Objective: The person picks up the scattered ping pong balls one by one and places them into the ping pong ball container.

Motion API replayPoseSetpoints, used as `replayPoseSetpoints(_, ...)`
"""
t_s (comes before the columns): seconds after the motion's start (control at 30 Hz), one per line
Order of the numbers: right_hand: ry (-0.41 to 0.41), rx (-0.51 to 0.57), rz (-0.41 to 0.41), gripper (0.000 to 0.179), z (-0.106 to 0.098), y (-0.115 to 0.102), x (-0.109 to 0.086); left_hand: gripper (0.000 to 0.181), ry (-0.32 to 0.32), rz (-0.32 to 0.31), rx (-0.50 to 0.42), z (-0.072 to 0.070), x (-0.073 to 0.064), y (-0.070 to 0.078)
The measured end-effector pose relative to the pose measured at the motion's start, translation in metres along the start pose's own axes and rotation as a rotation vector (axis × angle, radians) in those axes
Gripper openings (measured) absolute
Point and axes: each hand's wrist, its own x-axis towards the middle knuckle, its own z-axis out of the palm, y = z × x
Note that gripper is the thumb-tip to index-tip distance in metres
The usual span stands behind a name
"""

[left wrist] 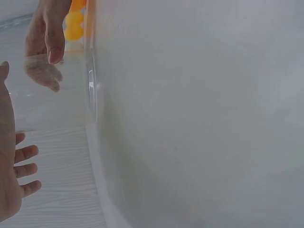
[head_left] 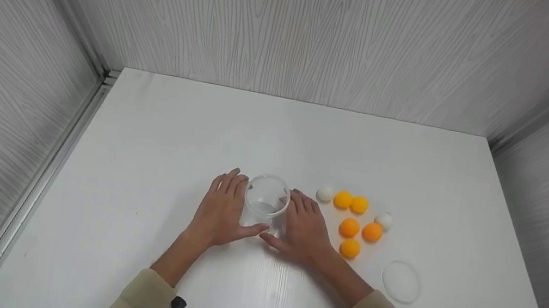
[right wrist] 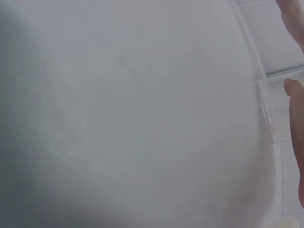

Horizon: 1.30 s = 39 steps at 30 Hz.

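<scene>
A clear plastic jar [head_left: 265, 214] with an open top stands upright on the table between both hands. On its left side is my left hand [head_left: 222, 212], fingers extended forward along the wall and thumb in front. My right hand [head_left: 304, 227] flanks the other side the same way, its thumb close to the left one. In the left wrist view, the spread left fingers [left wrist: 27, 168] show past the jar wall [left wrist: 47, 111], and part of the right hand [left wrist: 45, 33] is seen through the plastic. The right wrist view catches only the jar's base edge [right wrist: 267, 111] and parts of both hands.
Several orange ping-pong balls [head_left: 349, 227] and two white ones, one of them at the left end [head_left: 325, 193], lie right of the right hand. A clear round lid [head_left: 398, 300] lies nearer the right forearm. Grey wood-grain panels [head_left: 294, 30] enclose the white table [head_left: 147, 123].
</scene>
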Motion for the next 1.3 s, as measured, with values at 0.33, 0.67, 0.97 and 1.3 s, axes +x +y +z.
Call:
replayPoseSetpoints(0.33, -0.023, 0.025, 0.029, 0.097, 0.0, 0.005, 0.002, 0.1, -0.024, 0.001, 0.0, 0.001, 0.007, 0.002)
replayPoseSetpoints(0.67, -0.04, 0.017, 0.051, 0.099, -0.005, 0.011, 0.006, 0.099, -0.044, 0.0, -0.006, 0.004, 0.016, 0.003)
replayPoseSetpoints(0.97, -0.047, 0.006, 0.05, 0.097, -0.005, 0.014, 0.007, 0.098, -0.019, 0.002, -0.011, 0.006, 0.018, 0.003)
replayPoseSetpoints(1.3, -0.088, 0.034, 0.05, 0.093, -0.013, 0.019, 0.008, 0.097, -0.015, 0.005, -0.013, 0.007, 0.018, 0.003)
